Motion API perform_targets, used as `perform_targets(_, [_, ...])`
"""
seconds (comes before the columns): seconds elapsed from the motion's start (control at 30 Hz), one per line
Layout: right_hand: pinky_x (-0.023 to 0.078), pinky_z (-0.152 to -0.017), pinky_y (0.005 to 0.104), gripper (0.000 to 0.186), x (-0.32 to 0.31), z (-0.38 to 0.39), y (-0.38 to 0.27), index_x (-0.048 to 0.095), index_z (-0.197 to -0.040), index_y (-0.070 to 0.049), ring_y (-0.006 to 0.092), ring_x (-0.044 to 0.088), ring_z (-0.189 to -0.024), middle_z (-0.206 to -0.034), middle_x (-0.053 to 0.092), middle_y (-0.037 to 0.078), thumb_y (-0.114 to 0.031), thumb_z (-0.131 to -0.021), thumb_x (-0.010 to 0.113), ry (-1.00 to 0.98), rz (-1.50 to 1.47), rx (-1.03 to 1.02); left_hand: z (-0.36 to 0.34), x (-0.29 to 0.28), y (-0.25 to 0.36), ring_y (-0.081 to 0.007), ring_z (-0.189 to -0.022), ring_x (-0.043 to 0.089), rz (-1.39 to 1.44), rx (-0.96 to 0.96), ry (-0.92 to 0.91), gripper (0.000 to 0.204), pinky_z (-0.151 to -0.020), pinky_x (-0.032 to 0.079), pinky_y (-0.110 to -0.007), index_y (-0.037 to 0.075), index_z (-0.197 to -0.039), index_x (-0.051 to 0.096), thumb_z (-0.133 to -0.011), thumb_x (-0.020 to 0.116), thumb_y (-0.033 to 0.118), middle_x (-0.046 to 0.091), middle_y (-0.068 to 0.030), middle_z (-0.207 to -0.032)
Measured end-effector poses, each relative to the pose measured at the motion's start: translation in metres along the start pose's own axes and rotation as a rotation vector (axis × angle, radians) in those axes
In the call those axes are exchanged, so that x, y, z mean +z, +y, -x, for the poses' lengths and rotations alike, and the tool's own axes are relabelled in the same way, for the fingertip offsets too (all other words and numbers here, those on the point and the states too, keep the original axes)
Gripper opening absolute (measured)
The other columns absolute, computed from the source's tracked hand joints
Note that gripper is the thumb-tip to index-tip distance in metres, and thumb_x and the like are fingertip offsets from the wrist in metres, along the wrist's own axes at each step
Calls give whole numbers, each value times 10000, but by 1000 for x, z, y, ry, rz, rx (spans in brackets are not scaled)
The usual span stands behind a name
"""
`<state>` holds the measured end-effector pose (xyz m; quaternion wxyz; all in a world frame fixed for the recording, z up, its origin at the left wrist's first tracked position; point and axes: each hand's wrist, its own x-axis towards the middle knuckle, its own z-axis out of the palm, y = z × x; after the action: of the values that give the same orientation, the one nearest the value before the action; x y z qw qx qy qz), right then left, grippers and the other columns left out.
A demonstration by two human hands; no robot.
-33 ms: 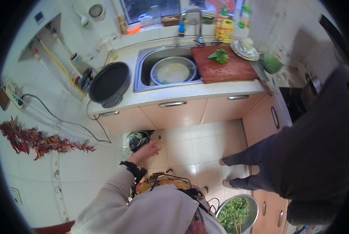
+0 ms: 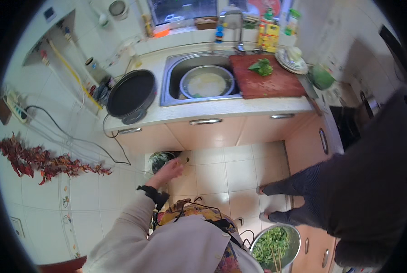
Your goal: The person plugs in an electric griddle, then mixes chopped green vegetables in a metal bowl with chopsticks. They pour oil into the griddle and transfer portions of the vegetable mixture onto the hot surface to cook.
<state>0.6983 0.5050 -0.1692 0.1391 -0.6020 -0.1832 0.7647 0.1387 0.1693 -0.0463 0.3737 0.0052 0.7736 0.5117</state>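
My left hand (image 2: 169, 172) is held out in front of me at waist height, with nothing in it and its fingers loosely bent and a little apart. Behind it, by the floor, is a container lined with a dark bag (image 2: 160, 160). Low at the right, close to my body, a metal bowl (image 2: 298, 248) holds chopped green leaves (image 2: 272, 243) and a pair of wooden chopsticks (image 2: 276, 260). Only what looks like a fingertip of my right hand (image 2: 268, 271) shows at the bowl's rim; the rest is out of frame.
Another person (image 2: 372, 177) in dark clothes stands at the right by the stove (image 2: 344, 125). Ahead, the counter has a black electric pan (image 2: 131, 93), a sink (image 2: 165, 86) with a metal basin (image 2: 185, 91), and a cutting board (image 2: 276, 88) with greens (image 2: 262, 67). Dried chilies (image 2: 44, 159) hang left.
The view has shifted slightly, so the counter sits a little further right. My left hand has moved slightly left, and its fingers look a bit more gathered. The bowl stays at my right side.
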Motion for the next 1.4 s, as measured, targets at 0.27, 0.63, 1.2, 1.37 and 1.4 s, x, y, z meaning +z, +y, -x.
perform_targets(0.27, [568, -607, 476, 411, 237, 4, -88, 473, -1130, -42, 299, 611, -869, -1008, 580, 116, -21, -720, 461, -349, 345, -137, -22, -168, -4, -235, -996, 539, 833, 157, 644, 736, -825, 456, -334, 92, -1380, 244, -855, 609, 457, 433, -161, -1243])
perform_targets(0.63, [547, -462, 325, 178, 694, 15, -105, 498, -938, 57, 231, 620, -619, -788, 574, 118, -20, -777, 497, -752, 744, -199, -115, -197, 13, -256, -874, 610, 1286, 249, 925, 262, -740, 513, -352, 87, -1160, 414, -935, 488, 200, 574, -133, -1042])
perform_targets(1.2, [589, -656, 400, 181, 1145, -47, 94, 486, -931, 34, 315, 668, -742, -857, 638, 172, -86, -807, 433, -992, 970, 113, -64, -262, 3, -164, -677, 578, 1076, -79, 1207, 166, -570, 515, -321, 86, -1089, 454, -938, 435, 153, 592, -86, -869])
perform_targets(1.37, [591, -667, 420, 179, 1182, -49, 136, 476, -945, 27, 325, 664, -731, -842, 628, 170, -86, -811, 436, -901, 972, 61, -59, -263, 1, -145, -679, 581, 1099, -43, 1217, 195, -577, 481, -277, 105, -1118, 491, -939, 475, 181, 598, -57, -837])
perform_targets(1.4, [592, -667, 414, 177, 1184, -49, 141, 476, -947, 24, 326, 664, -725, -837, 626, 169, -90, -816, 437, -897, 995, 31, -59, -263, 0, -141, -680, 578, 1106, -35, 1241, 204, -573, 478, -276, 106, -1127, 490, -939, 478, 182, 598, -55, -837])
